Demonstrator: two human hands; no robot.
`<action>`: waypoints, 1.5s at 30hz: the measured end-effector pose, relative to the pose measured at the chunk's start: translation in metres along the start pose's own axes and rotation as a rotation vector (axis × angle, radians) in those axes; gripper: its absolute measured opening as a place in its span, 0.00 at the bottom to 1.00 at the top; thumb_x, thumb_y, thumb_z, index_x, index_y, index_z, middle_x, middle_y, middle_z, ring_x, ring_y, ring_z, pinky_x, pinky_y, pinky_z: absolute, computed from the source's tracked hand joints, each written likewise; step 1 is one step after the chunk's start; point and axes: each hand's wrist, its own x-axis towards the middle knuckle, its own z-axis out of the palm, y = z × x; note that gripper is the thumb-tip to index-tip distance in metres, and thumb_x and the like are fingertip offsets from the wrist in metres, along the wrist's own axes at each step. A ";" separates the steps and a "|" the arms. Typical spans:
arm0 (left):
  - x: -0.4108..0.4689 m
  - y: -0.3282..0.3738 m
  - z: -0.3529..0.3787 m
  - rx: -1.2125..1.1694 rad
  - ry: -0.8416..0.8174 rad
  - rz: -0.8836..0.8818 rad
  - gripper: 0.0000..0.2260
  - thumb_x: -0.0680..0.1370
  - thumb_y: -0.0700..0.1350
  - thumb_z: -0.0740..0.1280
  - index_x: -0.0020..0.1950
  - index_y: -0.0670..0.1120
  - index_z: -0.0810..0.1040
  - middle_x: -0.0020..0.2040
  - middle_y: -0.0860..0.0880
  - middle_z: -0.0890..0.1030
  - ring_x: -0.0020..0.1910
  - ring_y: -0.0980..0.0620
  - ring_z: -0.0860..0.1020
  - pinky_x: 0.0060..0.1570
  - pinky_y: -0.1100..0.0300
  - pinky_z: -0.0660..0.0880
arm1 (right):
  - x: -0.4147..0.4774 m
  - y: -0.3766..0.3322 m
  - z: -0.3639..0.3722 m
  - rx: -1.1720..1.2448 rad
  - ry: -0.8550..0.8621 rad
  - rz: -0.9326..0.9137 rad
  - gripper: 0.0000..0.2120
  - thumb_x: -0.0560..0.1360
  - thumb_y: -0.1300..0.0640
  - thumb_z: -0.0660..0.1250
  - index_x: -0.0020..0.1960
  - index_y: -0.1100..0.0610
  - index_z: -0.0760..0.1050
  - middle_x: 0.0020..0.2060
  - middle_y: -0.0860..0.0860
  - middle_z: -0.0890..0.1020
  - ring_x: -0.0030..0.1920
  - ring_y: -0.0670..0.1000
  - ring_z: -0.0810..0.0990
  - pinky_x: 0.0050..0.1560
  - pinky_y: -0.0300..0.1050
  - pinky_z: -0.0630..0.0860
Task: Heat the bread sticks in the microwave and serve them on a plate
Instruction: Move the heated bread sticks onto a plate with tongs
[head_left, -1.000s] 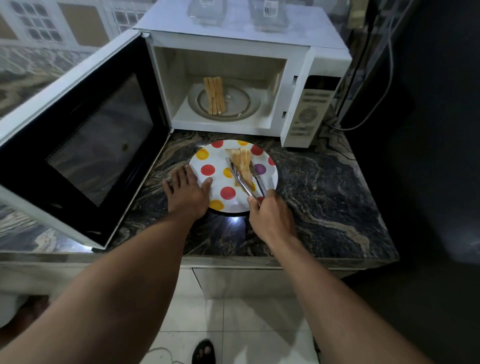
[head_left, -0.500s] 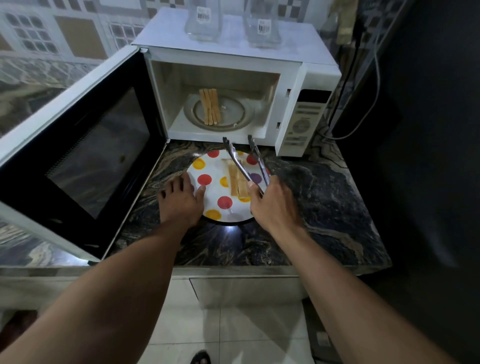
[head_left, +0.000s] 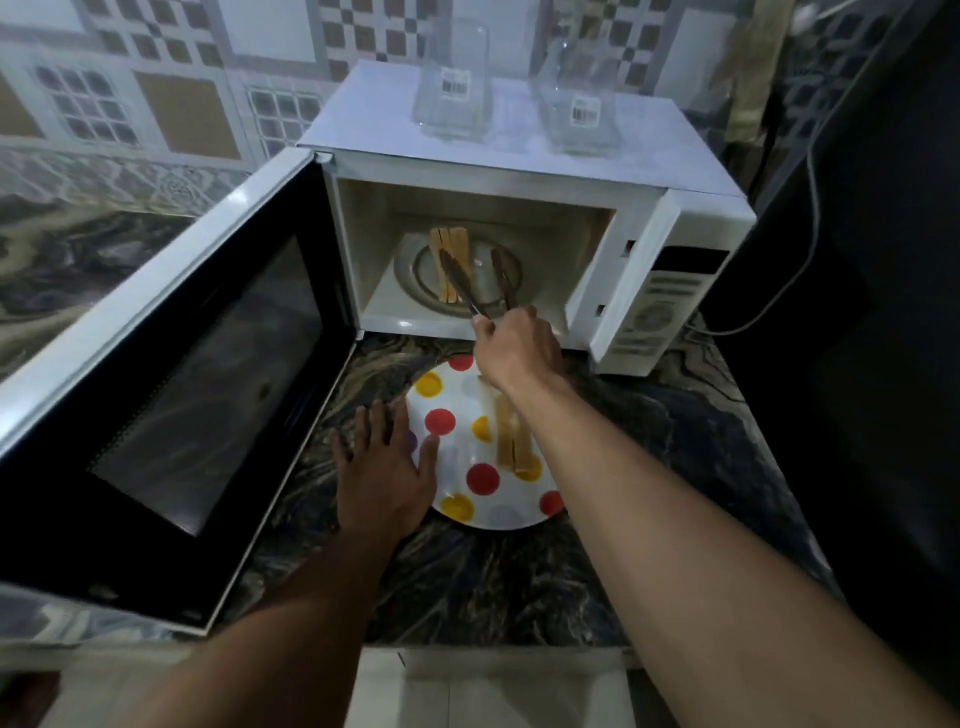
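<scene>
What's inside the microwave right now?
Bread sticks lie on the glass turntable, and the open tongs in the right hand reach in over them. The tongs cover part of the sticks, so their count is unclear.

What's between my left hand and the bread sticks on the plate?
In the head view, only bare plate surface with a red and a yellow dot separates the left hand from the bread sticks.

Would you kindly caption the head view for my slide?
Right hand holds open tongs over bread sticks in the microwave; left hand touches the plate.
</scene>
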 end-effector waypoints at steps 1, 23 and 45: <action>0.000 0.000 0.000 -0.003 0.013 0.000 0.34 0.81 0.66 0.43 0.83 0.50 0.51 0.82 0.46 0.55 0.81 0.44 0.50 0.77 0.39 0.42 | 0.008 -0.005 0.005 -0.005 -0.016 -0.004 0.23 0.80 0.42 0.60 0.60 0.61 0.75 0.52 0.57 0.81 0.48 0.58 0.80 0.44 0.49 0.76; 0.001 0.001 -0.004 -0.066 0.025 -0.002 0.35 0.81 0.67 0.44 0.83 0.49 0.52 0.82 0.48 0.57 0.81 0.47 0.49 0.78 0.40 0.40 | 0.063 -0.031 0.044 -0.116 -0.089 -0.029 0.12 0.81 0.59 0.59 0.58 0.60 0.79 0.51 0.56 0.82 0.51 0.58 0.81 0.42 0.47 0.71; 0.001 -0.002 -0.001 -0.011 -0.005 0.011 0.33 0.81 0.64 0.42 0.82 0.48 0.52 0.82 0.46 0.57 0.81 0.45 0.50 0.77 0.39 0.42 | -0.012 -0.012 0.005 -0.026 -0.021 -0.098 0.14 0.84 0.48 0.56 0.54 0.59 0.72 0.42 0.53 0.76 0.43 0.55 0.77 0.37 0.46 0.67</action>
